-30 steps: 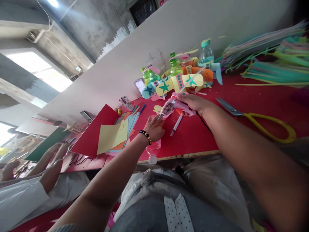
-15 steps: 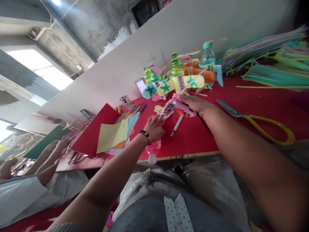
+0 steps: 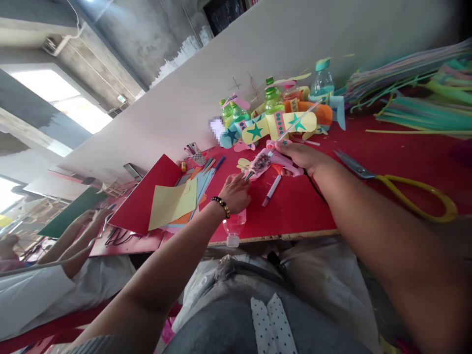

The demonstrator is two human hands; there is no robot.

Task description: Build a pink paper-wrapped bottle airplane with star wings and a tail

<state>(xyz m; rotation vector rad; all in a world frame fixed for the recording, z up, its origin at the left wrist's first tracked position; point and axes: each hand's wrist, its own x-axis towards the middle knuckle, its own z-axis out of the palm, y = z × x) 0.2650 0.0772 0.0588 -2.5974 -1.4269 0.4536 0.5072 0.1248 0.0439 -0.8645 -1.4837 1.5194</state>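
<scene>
My right hand [image 3: 300, 156] is wrapped round a pink hot glue gun [image 3: 261, 162] with a long clear glue stick [image 3: 295, 126] rising from its back end. The gun's metal nozzle points down and left, close to the fingers of my left hand [image 3: 236, 192]. Beneath that hand a clear plastic bottle [image 3: 235, 225] lies on the red table, its white cap at the front edge. The left fingers are bent over the bottle and hide most of it. A white-barrelled marker [image 3: 272, 191] lies just right of the left hand.
Decorated bottle planes [image 3: 275, 120] stand along the wall. Yellow-handled scissors [image 3: 398, 186] lie right of my right forearm. Coloured paper [image 3: 173, 201], a red card [image 3: 140, 206] and a pen cup [image 3: 199, 158] are at left. Plastic strips [image 3: 416, 103] fill the far right. Another person's hands [image 3: 98, 216] work at far left.
The view has shifted slightly, so the table items sit a little further right. Both hands keep nearly the same pose, with the glue gun nozzle still close to the left fingers.
</scene>
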